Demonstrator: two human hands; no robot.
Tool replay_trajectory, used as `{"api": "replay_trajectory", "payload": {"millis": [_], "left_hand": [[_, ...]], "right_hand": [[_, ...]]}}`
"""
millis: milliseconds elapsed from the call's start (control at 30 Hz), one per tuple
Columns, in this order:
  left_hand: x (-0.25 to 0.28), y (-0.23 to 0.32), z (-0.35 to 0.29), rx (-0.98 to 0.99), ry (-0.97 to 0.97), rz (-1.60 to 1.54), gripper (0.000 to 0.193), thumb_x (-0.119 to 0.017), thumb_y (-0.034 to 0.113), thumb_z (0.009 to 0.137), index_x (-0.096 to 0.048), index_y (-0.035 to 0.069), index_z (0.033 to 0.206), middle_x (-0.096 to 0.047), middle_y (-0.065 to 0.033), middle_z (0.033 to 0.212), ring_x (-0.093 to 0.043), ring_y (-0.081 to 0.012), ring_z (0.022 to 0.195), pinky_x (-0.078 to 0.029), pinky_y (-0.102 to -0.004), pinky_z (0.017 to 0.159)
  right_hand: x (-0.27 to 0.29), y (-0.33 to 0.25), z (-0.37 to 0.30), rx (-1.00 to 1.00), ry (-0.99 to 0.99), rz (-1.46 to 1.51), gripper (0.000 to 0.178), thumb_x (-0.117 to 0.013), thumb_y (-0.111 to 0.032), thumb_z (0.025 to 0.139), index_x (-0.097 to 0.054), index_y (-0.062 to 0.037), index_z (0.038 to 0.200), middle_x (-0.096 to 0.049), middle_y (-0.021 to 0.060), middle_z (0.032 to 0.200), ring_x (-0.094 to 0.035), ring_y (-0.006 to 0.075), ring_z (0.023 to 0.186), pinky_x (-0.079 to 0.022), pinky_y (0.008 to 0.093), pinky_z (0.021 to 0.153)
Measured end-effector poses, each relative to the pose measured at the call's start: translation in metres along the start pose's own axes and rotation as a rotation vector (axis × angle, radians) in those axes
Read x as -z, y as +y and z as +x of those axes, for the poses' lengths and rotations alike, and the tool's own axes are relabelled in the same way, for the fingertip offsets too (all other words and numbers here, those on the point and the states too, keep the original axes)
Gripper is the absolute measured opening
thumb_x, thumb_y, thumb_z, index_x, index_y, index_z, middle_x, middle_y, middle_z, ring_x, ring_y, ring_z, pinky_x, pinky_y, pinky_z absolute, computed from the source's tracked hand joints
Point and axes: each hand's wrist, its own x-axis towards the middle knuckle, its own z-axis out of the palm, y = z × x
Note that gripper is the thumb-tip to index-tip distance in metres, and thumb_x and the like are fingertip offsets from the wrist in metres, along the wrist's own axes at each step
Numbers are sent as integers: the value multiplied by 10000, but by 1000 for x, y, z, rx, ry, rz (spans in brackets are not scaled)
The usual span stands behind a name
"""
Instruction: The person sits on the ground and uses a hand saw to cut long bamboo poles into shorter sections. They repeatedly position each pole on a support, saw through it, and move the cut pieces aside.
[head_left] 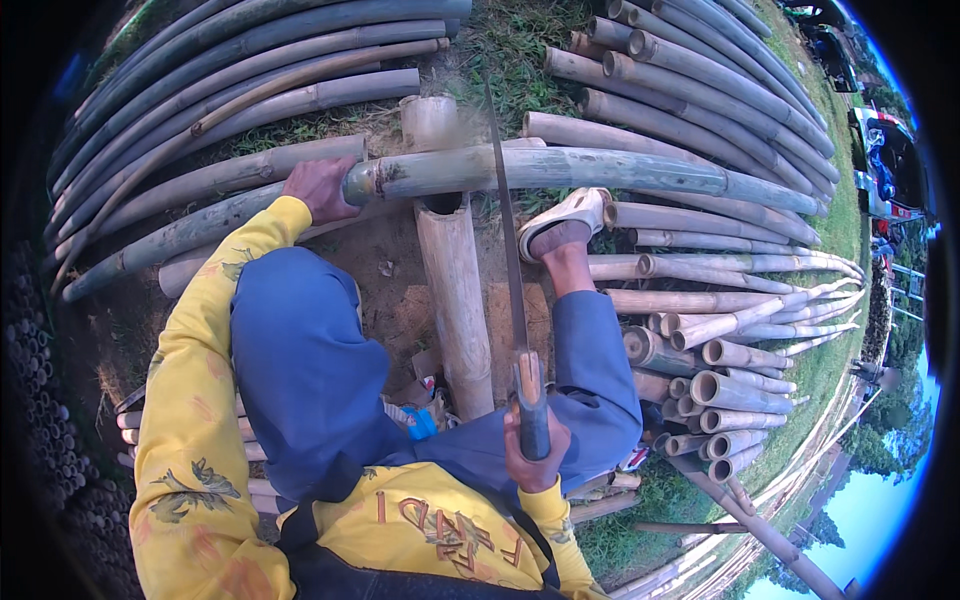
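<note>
A greenish bamboo pole lies crosswise in front of me, over a thick upright-looking bamboo trunk. My left hand is closed around the pole beside a node; whether the stem left of the hand belongs to the same pole, I cannot tell. My right hand grips the handle of a handsaw, its long narrow blade pointing away from me and crossing the pole. Any cut under the blade is too small to make out. My foot in a pale clog stands near the pole, right of the blade.
Long bamboo poles lie stacked at the far left, more poles at the far right. Cut bamboo ends are piled right of my knee. A blue item lies between my legs. Parked vehicles stand at the right edge.
</note>
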Motion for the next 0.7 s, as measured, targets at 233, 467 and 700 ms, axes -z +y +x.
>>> {"api": "replay_trajectory", "payload": {"millis": [233,467,700], "left_hand": [[12,5,11,54,-63,56,628,-837,454,687,-630,69,1138,-739,-214,1030,-723,-413,953,-575,-508,869],[13,3,2,48,-67,41,617,-833,461,692,-627,53,1106,-740,-215,1018,-723,-406,962,-572,-502,870],[5,6,10,15,-8,57,669,-841,450,673,-622,73,1181,-734,-191,1047,-714,-415,959,-567,-507,883]], "right_hand": [[-42,13,122,105,21,96,67,-689,-2,881,-622,-3,886,-552,55,654,-493,104,589,-447,306,575],[-14,6,24,120,28,-54,171,-706,17,850,-693,8,1021,-657,86,755,-623,159,631,-522,303,674],[-26,13,99,35,-40,42,59,-691,6,873,-656,11,920,-625,89,685,-589,144,605,-490,305,618]]}}
